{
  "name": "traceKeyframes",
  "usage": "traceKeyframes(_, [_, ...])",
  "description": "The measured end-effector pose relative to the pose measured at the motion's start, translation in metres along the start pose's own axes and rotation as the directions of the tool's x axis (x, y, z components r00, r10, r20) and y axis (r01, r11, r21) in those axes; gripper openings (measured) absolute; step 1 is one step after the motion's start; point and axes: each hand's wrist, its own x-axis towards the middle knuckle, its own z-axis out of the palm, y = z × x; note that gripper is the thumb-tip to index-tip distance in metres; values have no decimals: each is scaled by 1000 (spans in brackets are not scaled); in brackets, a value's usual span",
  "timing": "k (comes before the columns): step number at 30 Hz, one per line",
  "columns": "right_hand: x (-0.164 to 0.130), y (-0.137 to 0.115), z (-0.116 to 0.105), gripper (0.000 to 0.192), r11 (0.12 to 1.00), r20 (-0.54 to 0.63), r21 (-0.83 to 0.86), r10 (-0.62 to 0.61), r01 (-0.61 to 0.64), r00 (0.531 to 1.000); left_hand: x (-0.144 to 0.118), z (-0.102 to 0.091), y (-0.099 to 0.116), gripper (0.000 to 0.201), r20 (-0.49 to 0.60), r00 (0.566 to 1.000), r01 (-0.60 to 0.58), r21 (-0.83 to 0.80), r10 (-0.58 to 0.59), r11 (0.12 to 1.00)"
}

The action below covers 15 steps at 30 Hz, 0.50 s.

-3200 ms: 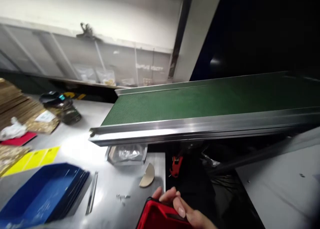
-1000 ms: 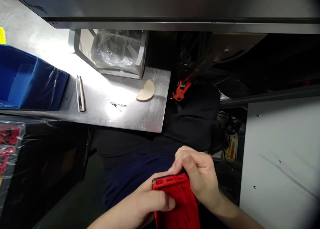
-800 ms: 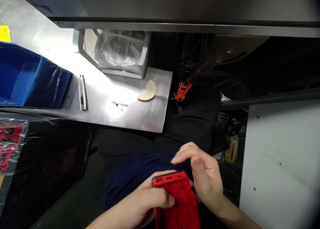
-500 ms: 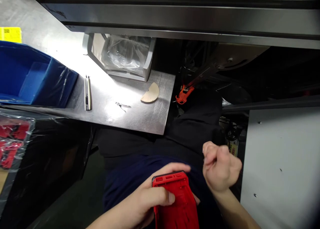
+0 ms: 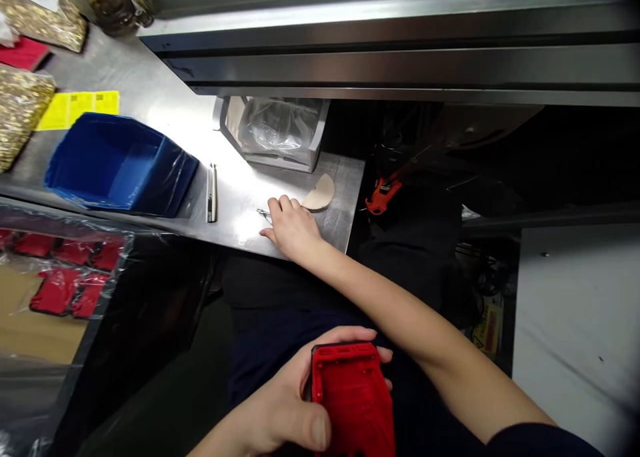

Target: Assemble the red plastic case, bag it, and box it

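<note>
Left hand steadies a red part over the lap; right hand reaches to small metal pieces on the bench.

The left hand wraps the red plastic housing from its left side, thumb across the near face and fingertips curled over the far edge, so the part sits firmly clasped with its open, ribbed side up (a pose that leaves that face free). The right hand lies well ahead of that grip on the steel bench, fingers bent down over the small metal pieces; whether it has pinched one cannot be told. Just beyond its knuckles lies a tan half-disc; to its left, tweezers, then a blue bin. Bagged red parts lie far left of the held housing.
</note>
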Motion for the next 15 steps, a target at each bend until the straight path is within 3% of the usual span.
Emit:
traceKeyframes(2, [11,-7,11,35,999,14,-32,8,-8,1000,-5,-2,-3,92,-32,999,-31,-24,30,999])
traceKeyframes(5, [4,-8,13,23,999,9,-37,11,-11,1000,-9,-4,-5,92,-92,993,-74,-44,70,996])
traceKeyframes(9, [-23,-1,7,26,999,-13,-44,-7,7,1000,-9,-5,-5,93,-138,988,-84,-87,72,993])
traceKeyframes(15, [-50,16,14,26,998,-5,-50,49,-49,999,-6,-5,-1,91,-152,987,-58,-103,42,993])
